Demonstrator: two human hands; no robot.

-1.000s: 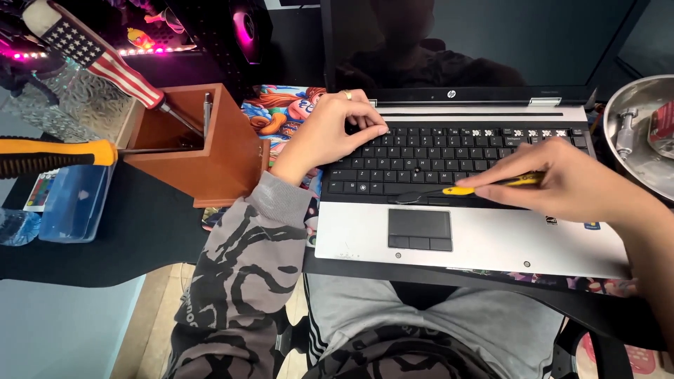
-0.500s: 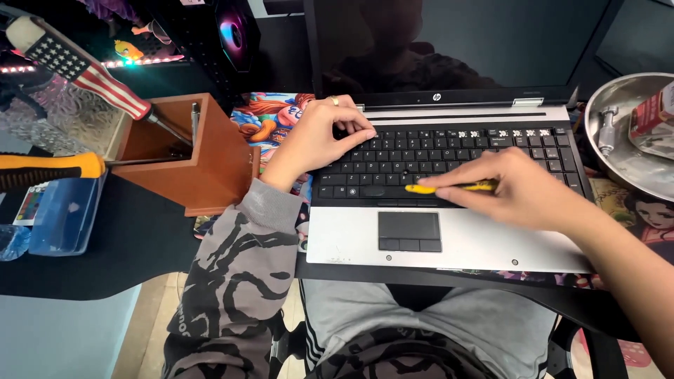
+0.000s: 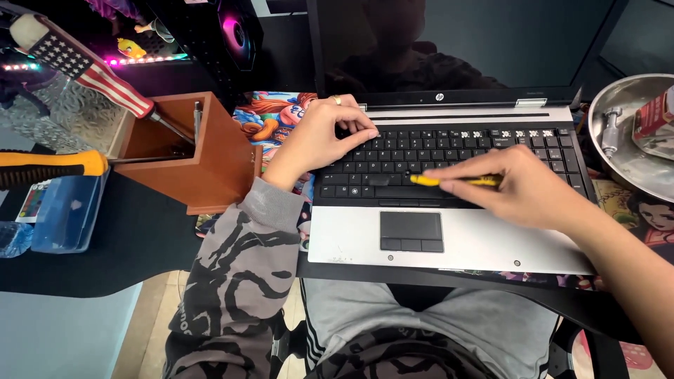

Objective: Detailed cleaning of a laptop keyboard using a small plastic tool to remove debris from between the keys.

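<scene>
**Prying at a laptop keyboard with a thin yellow tool**

Holding a slim yellow tool point(image 3: 456, 181), the right hand point(image 3: 519, 189) grips it between thumb and fingers near its back end, and the dark tip lies on the keys in the lower middle rows of the black keyboard point(image 3: 449, 158). The left hand point(image 3: 319, 137) grasps nothing; its fingers are bent and press on the upper left corner of the keyboard, a ring on one finger.

The tool looks light and stiff, probably plastic, narrow like a pen, so I judge that it is best held close to the tip for control. The keys seem small and fragile, and their clips could break easily under a hard lever.

The silver laptop point(image 3: 491, 245) sits open on a dark desk edge above the person's lap, its screen dark. At the left stands a brown wooden box point(image 3: 210, 168) with a screwdriver point(image 3: 91, 70) that has a striped flag-pattern handle. A metal bowl point(image 3: 618, 165) is at the right.
</scene>
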